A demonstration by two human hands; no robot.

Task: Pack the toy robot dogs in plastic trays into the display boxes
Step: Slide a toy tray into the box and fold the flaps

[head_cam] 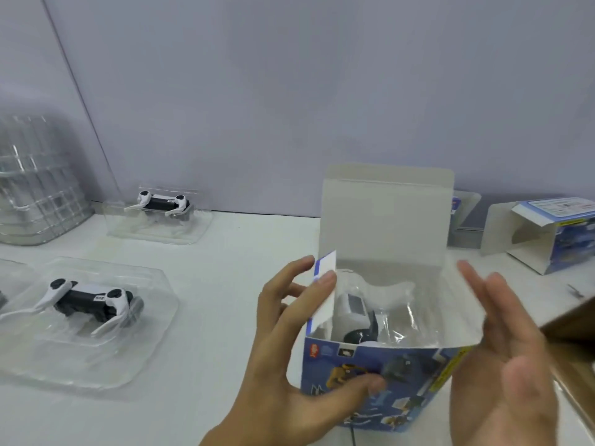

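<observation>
Display box (380, 384) upright on the desk (225, 317), top flap raised, toy dog in its tray (363, 313) already inside. Left hand (289, 355) gripping the box's left corner, fingers (326, 278) curled on the left side flap. Right hand (502, 358) just right of the box, flat, blurred, holding nothing. Two more trayed dogs (93, 300) well left of the box, long axes crosswise, nearer the left hand.

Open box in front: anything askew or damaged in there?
Nothing damaged. The display box stands upright with its lid flap up, and the toy dog in its plastic tray sits inside. The left hand holds the box and bends the small left side flap inward; the right hand is blurred beside it.
</observation>
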